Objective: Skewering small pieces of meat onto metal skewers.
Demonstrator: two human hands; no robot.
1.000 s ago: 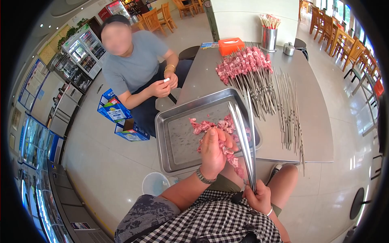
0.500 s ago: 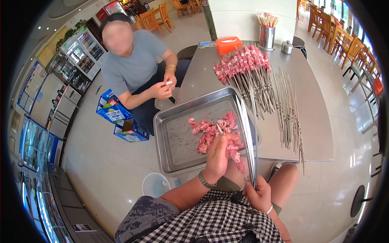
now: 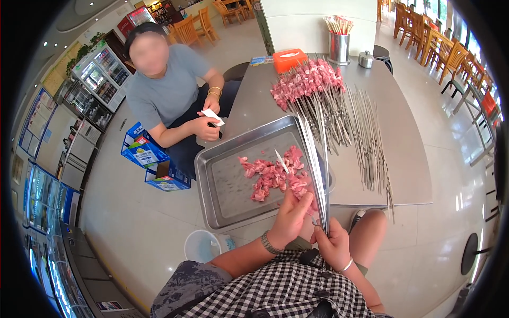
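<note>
Low in the middle, my right hand (image 3: 334, 246) is closed around the lower ends of a bundle of long flat metal skewers (image 3: 317, 169). One skewer with pink raw meat on it points up and left over the tray, its bright tip (image 3: 281, 160) bare. My left hand (image 3: 289, 218) is closed around the meat on this skewer, just left of my right hand. Part of that meat is hidden by my fingers. Beyond the hands, loose raw meat pieces (image 3: 260, 175) lie in a shallow steel tray (image 3: 214, 172).
Skewered meat (image 3: 310, 82) is piled on the grey table (image 3: 403, 153), beside bare skewers (image 3: 368, 148). Behind stand an orange tissue box (image 3: 290, 60), a steel canister (image 3: 339, 49) and a lidded pot (image 3: 365, 59). A seated person (image 3: 169, 85) holds white paper. A white bucket (image 3: 201, 246) stands below.
My left hand has slid down the skewer toward my right hand, baring more of the tip. The other person's white paper shows larger. The whole view has shifted slightly.
</note>
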